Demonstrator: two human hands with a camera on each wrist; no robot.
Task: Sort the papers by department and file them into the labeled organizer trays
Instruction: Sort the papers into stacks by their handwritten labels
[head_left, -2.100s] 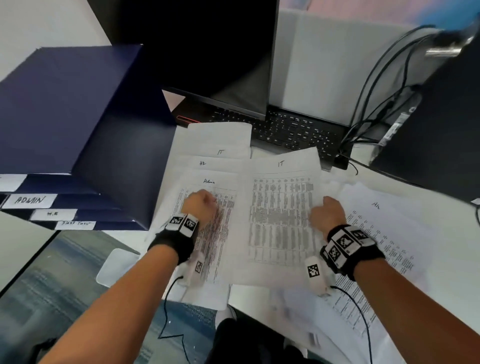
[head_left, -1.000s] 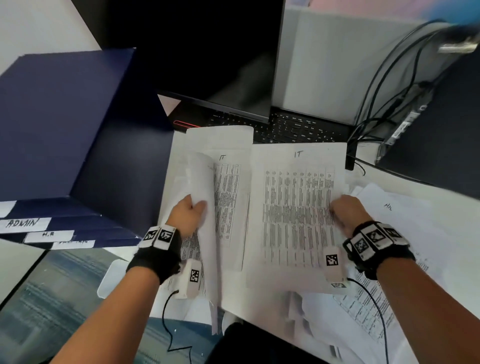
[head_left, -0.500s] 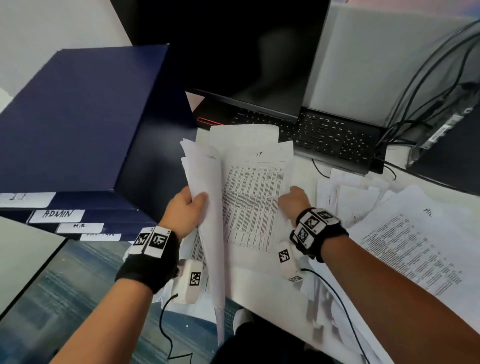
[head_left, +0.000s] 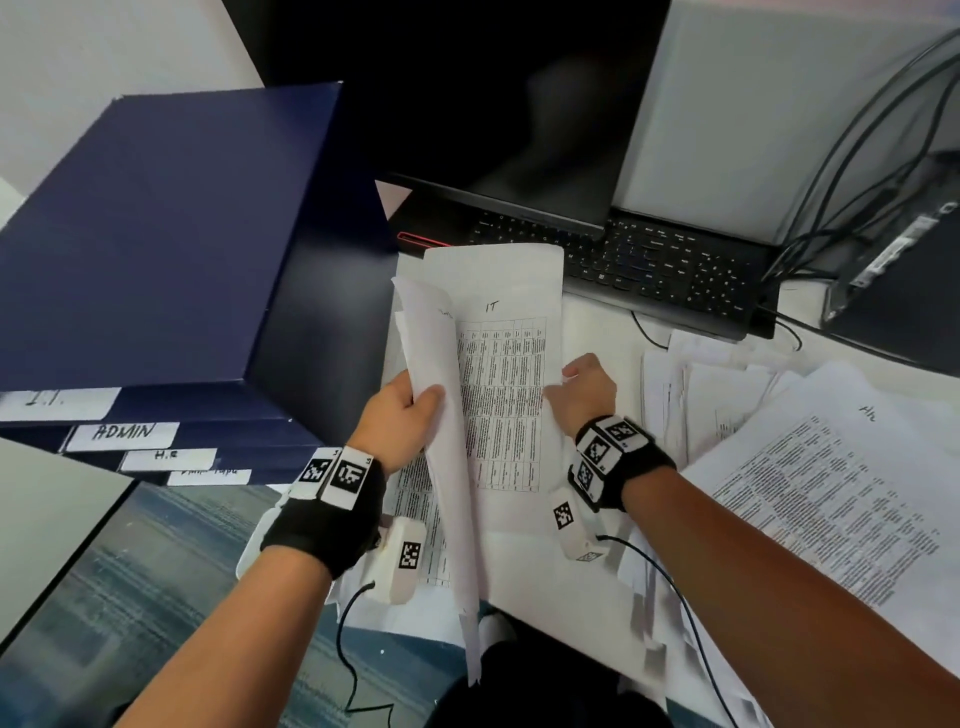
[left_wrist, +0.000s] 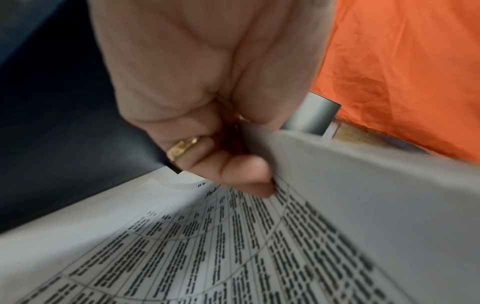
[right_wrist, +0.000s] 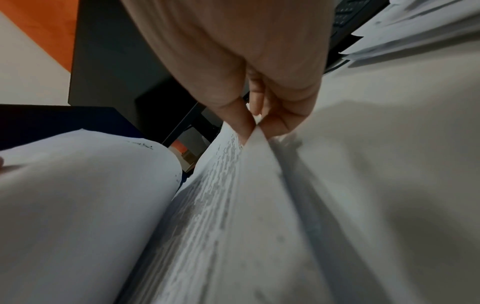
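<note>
1. A cluttered office tabletop (head_left: 597, 332), laptop (head_left: 649, 260) behind, navy organizer trays (head_left: 171, 234) at left (labels read I.T., ADMIN, H.R).
2. The left hand (head_left: 400, 415) grips a curled bundle of sheets (head_left: 441, 415); the right hand (head_left: 584, 392) pinches the edge of the IT-marked page (head_left: 509, 374), lifted just above the loose papers (head_left: 831, 493).
3. Best practice, arguably: square the IT page onto the bundle only if headings match, then slide it flat into the I.T. tray.

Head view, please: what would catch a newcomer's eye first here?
Both hands meet mid-frame on paper: the left hand grips curled sheets, the right hand pinches the edge of a printed sheet marked IT. At left stands a dark blue organizer with handwritten tray labels; loose papers sprawl at right.
</note>
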